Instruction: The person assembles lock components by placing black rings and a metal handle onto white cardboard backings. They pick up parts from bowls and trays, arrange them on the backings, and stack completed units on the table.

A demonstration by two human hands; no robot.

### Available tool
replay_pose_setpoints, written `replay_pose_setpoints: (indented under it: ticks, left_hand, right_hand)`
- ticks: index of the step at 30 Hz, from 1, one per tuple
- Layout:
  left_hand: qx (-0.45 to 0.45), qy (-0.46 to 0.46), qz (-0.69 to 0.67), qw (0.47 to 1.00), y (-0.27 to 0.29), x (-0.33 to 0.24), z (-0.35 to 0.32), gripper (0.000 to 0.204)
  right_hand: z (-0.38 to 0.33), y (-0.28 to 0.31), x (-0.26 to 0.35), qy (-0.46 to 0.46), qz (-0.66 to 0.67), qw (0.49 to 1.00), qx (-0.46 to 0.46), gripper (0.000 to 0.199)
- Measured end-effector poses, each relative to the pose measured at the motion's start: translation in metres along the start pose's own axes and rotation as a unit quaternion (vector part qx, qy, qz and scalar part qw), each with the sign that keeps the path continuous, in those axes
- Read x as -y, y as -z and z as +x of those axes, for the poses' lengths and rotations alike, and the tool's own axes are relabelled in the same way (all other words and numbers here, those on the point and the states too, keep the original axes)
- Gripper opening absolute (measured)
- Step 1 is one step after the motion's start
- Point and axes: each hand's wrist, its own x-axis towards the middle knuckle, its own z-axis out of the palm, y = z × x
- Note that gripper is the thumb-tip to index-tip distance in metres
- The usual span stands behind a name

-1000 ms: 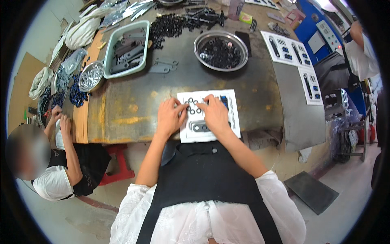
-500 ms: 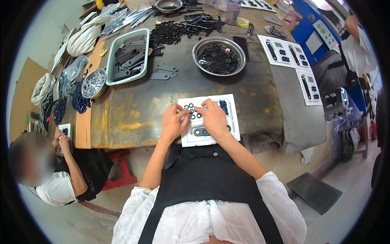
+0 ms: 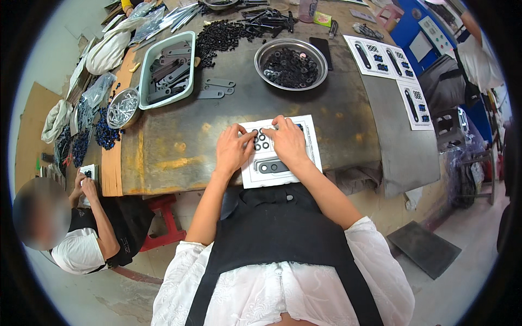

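Observation:
A white printed card (image 3: pixel 310 157) lies at the near edge of the table. On its left part sit several black ring washers (image 3: pixel 258 146) in two columns, above a grey-black flat bar (image 3: pixel 272 166) with holes. My left hand (image 3: pixel 234 148) is over the card's left edge, thumb and fingertips closed at an upper washer. My right hand (image 3: pixel 289 142) rests across the card, its thumb and index finger closed at the neighbouring upper washer. It partly hides small blue-black parts near the card's top right.
Ahead are a steel bowl of black washers (image 3: pixel 296 87), a pale green tray of flat bars (image 3: pixel 143 87), loose bars (image 3: pixel 217 87) and a black parts pile (image 3: pixel 217 41). A bowl of screws (image 3: pixel 124 108) stands left; other cards (image 3: pixel 416 106) lie right. A co-worker (image 3: pixel 89 239) sits at left.
The view has shifted slightly, so the table's things sit a little higher. My fingertips have moved to the upper washers, and the washers now stand in more even columns.

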Motion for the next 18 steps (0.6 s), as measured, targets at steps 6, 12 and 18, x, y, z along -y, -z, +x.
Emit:
replay_pose_setpoints:
  ticks: [6,12,18]
  left_hand:
    - [-0.014,0.004,-0.018,1.000,0.006,-0.005,-0.008,0.026]
    - [-0.010,-0.017,-0.015,1.000,0.011,-0.007,-0.017,0.027]
    - [-0.012,-0.019,-0.025,0.999,0.006,-0.008,-0.016,0.027]
  right_hand:
    - [-0.010,0.003,0.004,-0.008,0.029,0.999,-0.022,0.029]
    - [-0.021,0.008,0.010,0.004,0.047,0.999,-0.014,0.033]
    - [-0.026,0.008,0.012,-0.007,0.043,0.999,-0.015,0.035]
